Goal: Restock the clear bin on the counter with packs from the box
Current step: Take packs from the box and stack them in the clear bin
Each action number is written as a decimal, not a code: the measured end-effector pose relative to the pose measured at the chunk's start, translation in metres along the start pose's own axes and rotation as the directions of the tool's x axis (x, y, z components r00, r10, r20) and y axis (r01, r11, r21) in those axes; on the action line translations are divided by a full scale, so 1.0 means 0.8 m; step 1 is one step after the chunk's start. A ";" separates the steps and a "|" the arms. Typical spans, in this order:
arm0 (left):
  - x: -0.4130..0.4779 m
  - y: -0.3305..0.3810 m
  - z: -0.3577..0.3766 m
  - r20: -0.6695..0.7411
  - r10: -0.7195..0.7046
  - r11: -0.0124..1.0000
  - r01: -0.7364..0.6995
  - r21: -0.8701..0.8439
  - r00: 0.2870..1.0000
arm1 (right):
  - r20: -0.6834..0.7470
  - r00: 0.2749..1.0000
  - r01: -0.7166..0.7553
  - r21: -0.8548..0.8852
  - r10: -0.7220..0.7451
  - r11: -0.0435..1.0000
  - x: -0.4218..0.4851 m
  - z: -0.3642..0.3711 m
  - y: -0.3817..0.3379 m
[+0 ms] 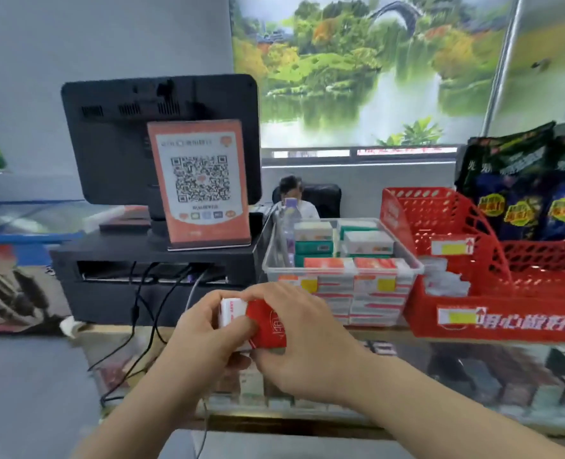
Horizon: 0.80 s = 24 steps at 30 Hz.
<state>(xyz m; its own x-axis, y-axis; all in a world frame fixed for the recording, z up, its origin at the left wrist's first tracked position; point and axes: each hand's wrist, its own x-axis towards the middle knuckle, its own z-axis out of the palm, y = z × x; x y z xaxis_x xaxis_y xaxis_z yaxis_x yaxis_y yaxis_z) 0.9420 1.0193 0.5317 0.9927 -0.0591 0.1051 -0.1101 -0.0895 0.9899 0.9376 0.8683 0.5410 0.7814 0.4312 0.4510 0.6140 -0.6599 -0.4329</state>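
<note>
Pack (228,314), white with red print, showed at the left end of the red box (267,326). Both were held in the air just in front of the clear bin (269,270), above the counter (456,366). Left hand (204,332) curled round the pack end, thumb on the box face. Right hand (294,342) wrapped over the box from the right, fingertips at its top edge. Neither hand was free.

Bin stood well filled with stocked packs (354,286): red-and-white rows in front, green ones behind. Red basket (506,293) sat just right of the bin.

Judgement: pack is light, stiff card, probably film-wrapped and so a little slick. Corners would dent under a hard squeeze. Best taken by its two broad faces, thumb opposite fingers, while the other hand steadies the box.
</note>
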 end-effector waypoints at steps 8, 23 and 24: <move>0.074 0.078 0.043 0.083 -0.032 0.989 0.043 -0.142 0.996 | 0.073 0.994 -0.070 -0.092 0.077 0.993 0.060 -0.102 0.026; 0.173 0.102 0.060 -0.208 0.094 0.994 -0.105 -0.042 0.974 | 0.204 0.894 -0.388 -0.097 0.400 0.917 0.198 -0.140 0.220; 0.176 0.098 0.058 -0.223 0.094 0.994 -0.105 -0.040 0.970 | 0.243 0.878 -0.399 -0.106 0.413 0.911 0.205 -0.134 0.231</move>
<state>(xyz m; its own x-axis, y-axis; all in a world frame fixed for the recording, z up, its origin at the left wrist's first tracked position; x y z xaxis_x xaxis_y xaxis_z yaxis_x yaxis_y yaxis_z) 1.0705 0.9581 0.6195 0.9639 0.1558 0.2158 -0.2117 -0.0430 0.9764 1.1675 0.7514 0.6188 0.9663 0.2560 0.0273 0.2360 -0.8385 -0.4911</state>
